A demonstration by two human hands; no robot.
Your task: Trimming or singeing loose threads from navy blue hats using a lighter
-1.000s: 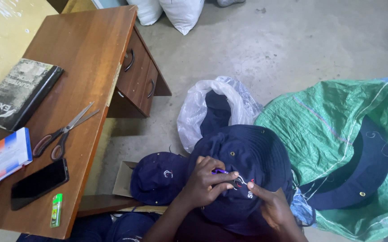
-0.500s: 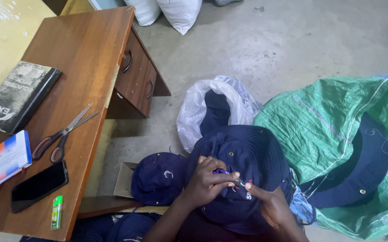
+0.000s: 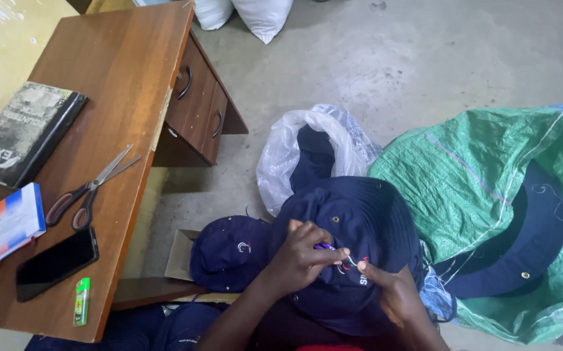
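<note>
Two hands meet over one navy bucket hat, which lies crown-up across the person's lap, just right of the wooden desk. Left hand has its fingers pinched shut on a small purple-handled tool, its thin tip laid against the stitched emblem on the hat's side. Right hand is curled closed on the hat fabric beside that emblem; judged, it keeps the cloth taut so the tip has a firm surface to work on. The lap seems to serve as a low rest, keeping the work close under the eyes.

Containers:
- White plastic bag, mouth open, on the concrete floor just behind the hat; dark navy cloth shows inside, likely more hats.
- Green woven sack, spread to the right; another navy hat lies in its open mouth.
- Small cardboard box near the desk foot; contents hidden.

A second navy hat with a white emblem sits touching the left forearm. On the desk, well apart from the hands: scissors, black phone, green lighter, dark book, small white booklet.
</note>
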